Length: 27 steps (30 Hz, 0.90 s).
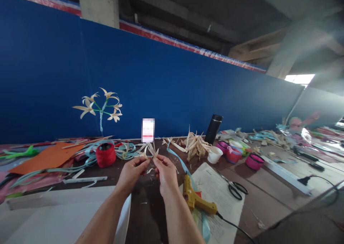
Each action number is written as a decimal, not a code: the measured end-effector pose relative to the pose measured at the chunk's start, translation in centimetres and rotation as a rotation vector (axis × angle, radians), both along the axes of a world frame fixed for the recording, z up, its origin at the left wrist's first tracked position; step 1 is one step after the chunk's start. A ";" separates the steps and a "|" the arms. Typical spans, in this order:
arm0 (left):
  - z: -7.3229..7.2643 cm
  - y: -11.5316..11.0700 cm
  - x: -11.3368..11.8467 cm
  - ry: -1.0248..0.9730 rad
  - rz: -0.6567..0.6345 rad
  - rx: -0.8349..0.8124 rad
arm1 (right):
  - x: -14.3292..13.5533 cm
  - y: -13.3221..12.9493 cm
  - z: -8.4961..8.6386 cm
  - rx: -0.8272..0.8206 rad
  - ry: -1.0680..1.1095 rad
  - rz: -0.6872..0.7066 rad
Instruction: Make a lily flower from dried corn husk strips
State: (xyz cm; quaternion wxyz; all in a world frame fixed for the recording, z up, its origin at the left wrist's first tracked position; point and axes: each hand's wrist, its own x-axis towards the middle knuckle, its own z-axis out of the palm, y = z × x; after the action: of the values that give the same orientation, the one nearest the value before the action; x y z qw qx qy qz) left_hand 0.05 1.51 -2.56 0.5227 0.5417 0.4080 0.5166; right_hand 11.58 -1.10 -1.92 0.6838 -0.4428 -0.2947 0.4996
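Near the table's middle, my left hand and my right hand meet, fingertips pinched together. Between them rise thin, pale dried husk strips, fanned out like petals. The right thumb and fingers grip the base of these strips. My left fingers are closed at their left side, and how much they hold is partly hidden. Beyond the hands stands a small upright screen, blurred out. A stem of husk flowers with a pale blue wrapped stalk stands at the left.
A yellow glue gun lies on a printed sheet, close to my right forearm. Black scissors, a white cup, a dried husk pile and a black flask are right. Red ribbon roll and white board are left.
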 end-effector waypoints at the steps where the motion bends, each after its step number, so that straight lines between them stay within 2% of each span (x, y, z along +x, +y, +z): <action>1: 0.0 0.0 0.0 -0.015 0.005 -0.022 | 0.0 0.0 0.0 0.003 -0.005 -0.013; 7: 0.0 -0.1 0.0 -0.037 -0.024 -0.114 | 0.0 0.0 0.0 0.028 -0.055 -0.045; 14: 0.3 -0.4 0.4 -0.065 -0.085 -0.134 | -0.1 0.0 0.0 0.000 -0.072 -0.049; 27: 0.0 -0.2 0.6 -0.126 -0.071 -0.156 | -0.2 0.4 -0.2 -0.029 -0.027 -0.073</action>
State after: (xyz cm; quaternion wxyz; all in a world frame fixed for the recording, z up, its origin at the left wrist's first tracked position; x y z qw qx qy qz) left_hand 0.67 1.27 -2.57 0.6058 0.4800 0.3938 0.4975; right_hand 11.38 -0.71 -2.15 0.6909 -0.4698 -0.2801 0.4727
